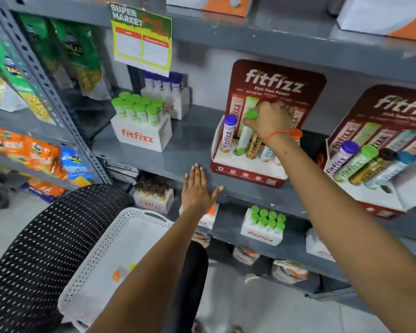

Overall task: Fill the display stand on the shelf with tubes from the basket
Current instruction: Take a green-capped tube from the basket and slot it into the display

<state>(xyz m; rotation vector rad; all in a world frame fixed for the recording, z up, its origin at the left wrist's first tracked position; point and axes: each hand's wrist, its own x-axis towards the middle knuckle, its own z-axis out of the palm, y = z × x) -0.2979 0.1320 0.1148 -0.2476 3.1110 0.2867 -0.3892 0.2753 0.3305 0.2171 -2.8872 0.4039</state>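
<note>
A dark red fitfizz display stand [247,174] sits on the grey shelf [190,145]. It holds a purple-capped tube [228,135], a green-capped tube [244,138], a brown tube [253,146] and others hidden behind my arm. My right hand [270,118] grips the green-capped tube at its top, in its slot. My left hand [197,188] lies flat and open against the shelf's front edge, holding nothing. The white perforated basket [101,251] rests below on a black mesh chair, with an orange-capped tube [117,276] inside.
A second fitfizz stand [380,164], full of tubes, is at the right. White fitfizz boxes with green-capped tubes [142,116] and purple-capped tubes [166,85] stand to the left. Lower shelves hold more boxes [264,224]. Snack bags hang at the left.
</note>
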